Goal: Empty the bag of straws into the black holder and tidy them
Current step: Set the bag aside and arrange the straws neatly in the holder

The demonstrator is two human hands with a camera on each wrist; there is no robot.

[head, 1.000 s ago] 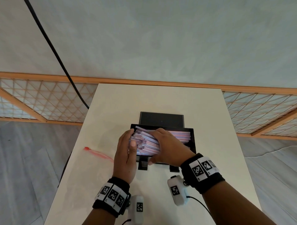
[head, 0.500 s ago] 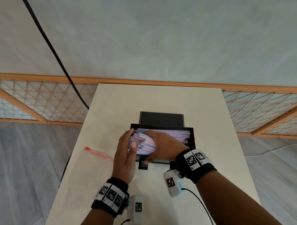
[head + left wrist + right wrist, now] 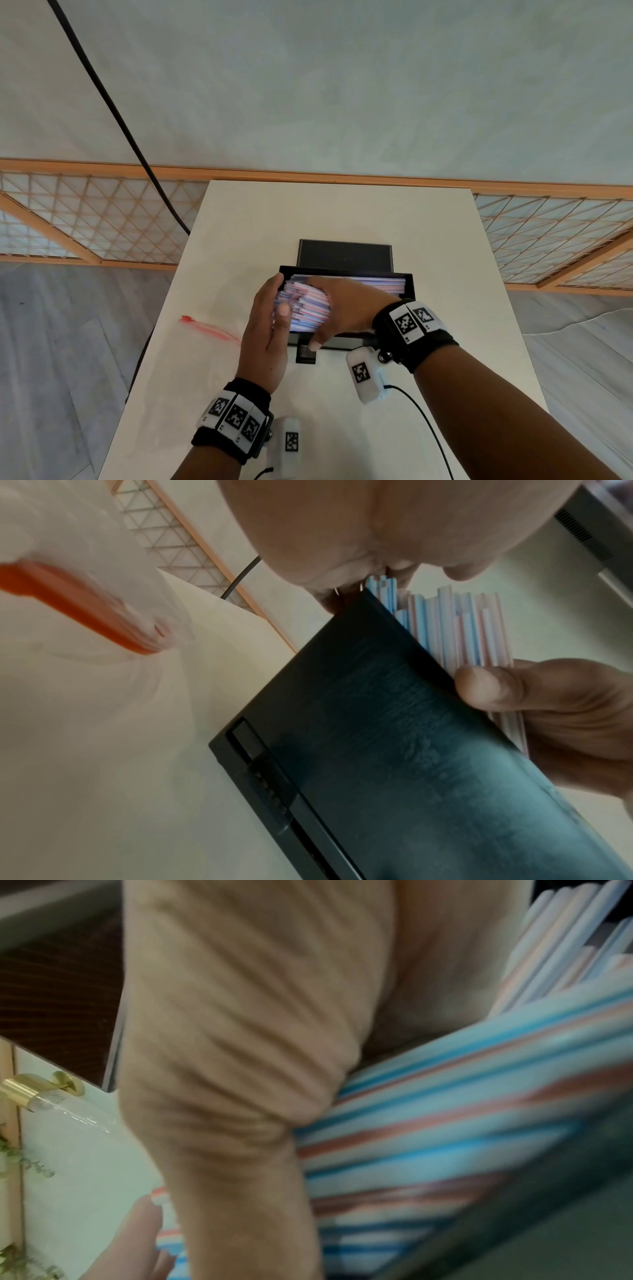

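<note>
Both hands work a bundle of straws (image 3: 308,305) at the left end of a black holder (image 3: 409,284) standing mid-table. His or her right hand (image 3: 346,308) lies over the top of the bundle, fingers curled down around it and thumb hooked over the holder's near wall, gripping the straws. Flat against the straws' left ends stands the left hand (image 3: 265,329), fingers straight, thumb tip touching the stack, holding nothing. More straws lie lengthwise inside the holder, reaching toward its right end.

From the left wrist, the holder's dark outer wall (image 3: 394,737) fills the view, with blue, pink and white straw ends (image 3: 455,626) rising past its rim and the right thumb (image 3: 496,685) pressed on them; the head view hides that wall. From the right wrist, blurred, the striped straws (image 3: 445,1137) run under the palm (image 3: 240,1042).

Left of the holder on the pale table (image 3: 342,212) lies a clear bag with a red zip strip (image 3: 209,329), flat and apart from the hands; the left wrist view shows its crumpled plastic (image 3: 85,610) close up. A black cable (image 3: 113,113) crosses the wall behind.
</note>
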